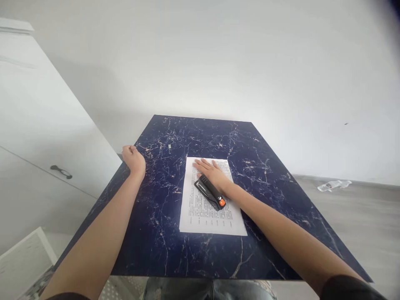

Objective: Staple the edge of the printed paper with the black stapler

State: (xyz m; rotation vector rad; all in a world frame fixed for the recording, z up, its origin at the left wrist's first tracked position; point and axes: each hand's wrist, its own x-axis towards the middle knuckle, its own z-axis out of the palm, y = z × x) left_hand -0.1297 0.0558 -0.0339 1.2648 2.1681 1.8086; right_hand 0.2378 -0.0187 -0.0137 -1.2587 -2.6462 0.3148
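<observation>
A printed white sheet of paper (211,210) lies on a dark blue marbled table (162,233). A black stapler (211,192) with an orange end rests on the sheet. My right hand (212,173) lies flat on the upper part of the paper, fingers stretched out, right beside the stapler. My left hand (133,159) is at the table's left edge with its fingers curled in, and nothing shows in it.
A white cabinet (40,137) with a dark handle (61,171) stands to the left. A white wall is behind the table. A crushed plastic bottle (333,185) lies on the grey floor at right. A tiny pale scrap (169,146) sits on the table's far part.
</observation>
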